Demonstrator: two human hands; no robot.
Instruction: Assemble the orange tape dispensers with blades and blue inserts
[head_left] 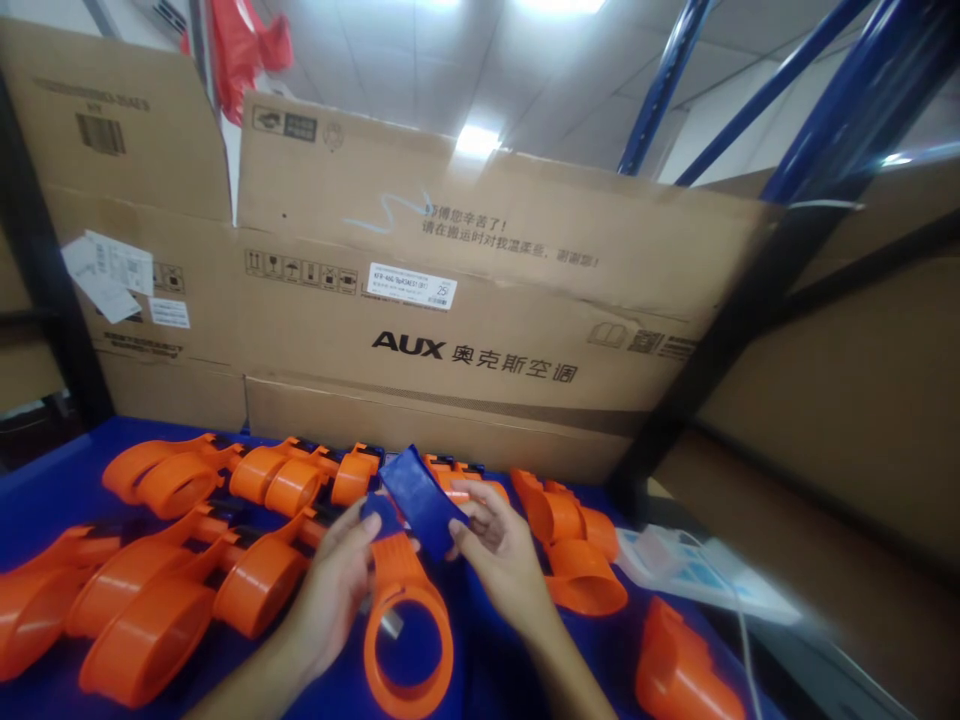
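My left hand (334, 585) is closed on an orange tape dispenser (395, 568), its round ring pointing down toward me. A blue piece covers its upper end, under my left thumb. Between thumb and fingers, my right hand (504, 555) grips a flat, shiny blue strip (421, 500). This strip slants across just above the dispenser's upper end; whether the two touch I cannot tell. A small shiny metal-looking bit shows through the ring, too blurred to name.
More orange dispensers (146, 635) lie in rows on the blue table surface (30, 500) at left, with others (581, 575) at right. A cardboard sheet (315, 330) walls off the back. A dark post (675, 370), white cable (742, 640) and pale packet (705, 570) are on the right.
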